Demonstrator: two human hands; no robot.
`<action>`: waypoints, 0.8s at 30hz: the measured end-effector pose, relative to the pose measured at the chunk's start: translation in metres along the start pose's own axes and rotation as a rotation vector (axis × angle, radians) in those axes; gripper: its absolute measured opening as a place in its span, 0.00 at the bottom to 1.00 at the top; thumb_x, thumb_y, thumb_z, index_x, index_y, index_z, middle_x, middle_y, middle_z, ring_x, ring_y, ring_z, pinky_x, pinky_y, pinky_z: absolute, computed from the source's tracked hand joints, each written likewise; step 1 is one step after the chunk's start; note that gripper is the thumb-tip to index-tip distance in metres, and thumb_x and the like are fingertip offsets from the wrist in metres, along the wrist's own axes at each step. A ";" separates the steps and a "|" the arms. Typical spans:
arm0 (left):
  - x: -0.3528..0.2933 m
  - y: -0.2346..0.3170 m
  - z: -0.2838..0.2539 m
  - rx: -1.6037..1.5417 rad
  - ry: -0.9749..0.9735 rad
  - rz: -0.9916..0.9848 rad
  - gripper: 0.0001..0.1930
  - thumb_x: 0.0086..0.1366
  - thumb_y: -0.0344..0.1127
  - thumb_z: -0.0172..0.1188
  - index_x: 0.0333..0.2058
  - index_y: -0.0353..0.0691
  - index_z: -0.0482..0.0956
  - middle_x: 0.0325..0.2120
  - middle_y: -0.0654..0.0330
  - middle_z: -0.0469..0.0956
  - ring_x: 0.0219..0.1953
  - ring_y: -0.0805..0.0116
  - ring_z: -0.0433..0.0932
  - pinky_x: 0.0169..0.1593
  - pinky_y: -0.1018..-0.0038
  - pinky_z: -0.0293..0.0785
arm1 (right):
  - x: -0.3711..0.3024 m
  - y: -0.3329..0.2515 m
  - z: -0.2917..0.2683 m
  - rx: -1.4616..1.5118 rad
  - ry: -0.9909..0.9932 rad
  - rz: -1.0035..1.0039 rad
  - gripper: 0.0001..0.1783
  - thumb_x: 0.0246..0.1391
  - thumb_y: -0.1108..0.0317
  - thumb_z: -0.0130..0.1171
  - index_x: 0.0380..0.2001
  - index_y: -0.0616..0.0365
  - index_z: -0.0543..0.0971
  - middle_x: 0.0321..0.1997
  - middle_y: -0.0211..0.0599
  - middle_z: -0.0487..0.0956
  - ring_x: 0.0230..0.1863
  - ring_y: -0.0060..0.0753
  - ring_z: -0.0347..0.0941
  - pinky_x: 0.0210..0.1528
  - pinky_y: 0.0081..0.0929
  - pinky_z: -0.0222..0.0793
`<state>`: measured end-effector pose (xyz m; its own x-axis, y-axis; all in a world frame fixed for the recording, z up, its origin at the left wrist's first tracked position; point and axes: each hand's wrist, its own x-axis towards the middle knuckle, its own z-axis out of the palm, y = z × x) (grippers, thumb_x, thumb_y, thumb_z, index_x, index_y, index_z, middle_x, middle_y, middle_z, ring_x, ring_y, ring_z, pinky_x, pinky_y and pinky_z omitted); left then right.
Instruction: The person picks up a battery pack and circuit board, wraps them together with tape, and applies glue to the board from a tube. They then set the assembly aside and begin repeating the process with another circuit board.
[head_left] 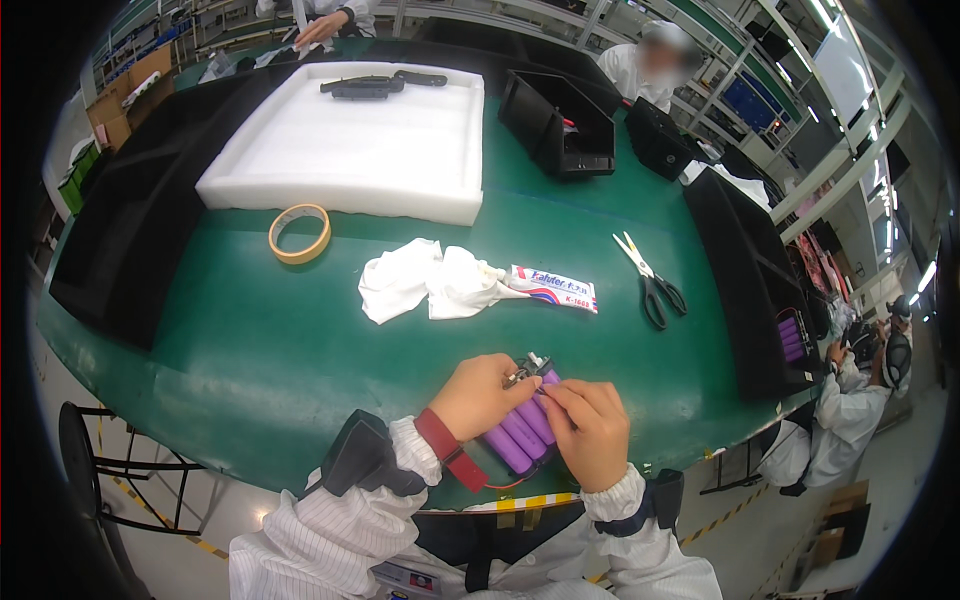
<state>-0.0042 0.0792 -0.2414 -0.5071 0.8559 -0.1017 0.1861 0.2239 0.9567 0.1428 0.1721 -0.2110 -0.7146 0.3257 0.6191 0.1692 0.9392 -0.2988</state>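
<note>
A battery pack (520, 440) of purple cylindrical cells lies near the table's front edge, between my hands. My left hand (476, 396) grips its far end from the left, fingers closed by some small metal and dark parts there. From the right, my right hand (592, 432) pinches at the pack's upper edge; whatever is between thumb and finger is too small to make out. A red strap circles my left wrist. Beyond my hands lie a crumpled white cloth (393, 282) and a white, red and blue tube (556, 288).
Scissors (652, 290) with black handles lie to the right, a roll of yellow tape (300, 235) to the left. A white foam tray (340, 150) holds black parts. Black bins (560, 125) and dividers (735, 270) line the table. Other people work beyond it and at the right.
</note>
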 end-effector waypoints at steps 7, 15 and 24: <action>0.000 -0.005 0.000 -0.004 0.021 0.007 0.22 0.60 0.47 0.64 0.28 0.27 0.79 0.21 0.45 0.78 0.24 0.52 0.78 0.31 0.64 0.73 | -0.001 -0.005 0.004 0.079 -0.066 0.141 0.07 0.45 0.74 0.68 0.30 0.57 0.82 0.32 0.36 0.79 0.34 0.43 0.72 0.35 0.35 0.70; 0.002 -0.009 0.002 -0.055 0.005 -0.005 0.21 0.59 0.46 0.64 0.28 0.27 0.79 0.21 0.45 0.78 0.24 0.52 0.79 0.30 0.64 0.73 | -0.002 -0.006 0.004 0.071 -0.066 0.122 0.07 0.44 0.77 0.66 0.29 0.57 0.80 0.32 0.35 0.78 0.34 0.43 0.71 0.34 0.35 0.69; 0.000 0.004 -0.003 -0.046 -0.059 -0.045 0.15 0.64 0.40 0.63 0.31 0.29 0.78 0.20 0.64 0.76 0.22 0.80 0.70 0.25 0.77 0.67 | -0.005 -0.009 0.003 0.023 -0.012 0.092 0.07 0.43 0.78 0.65 0.28 0.56 0.80 0.32 0.34 0.77 0.33 0.42 0.72 0.33 0.34 0.69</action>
<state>-0.0060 0.0792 -0.2368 -0.4633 0.8718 -0.1590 0.1247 0.2417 0.9623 0.1428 0.1614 -0.2132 -0.7051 0.4085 0.5796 0.2186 0.9028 -0.3704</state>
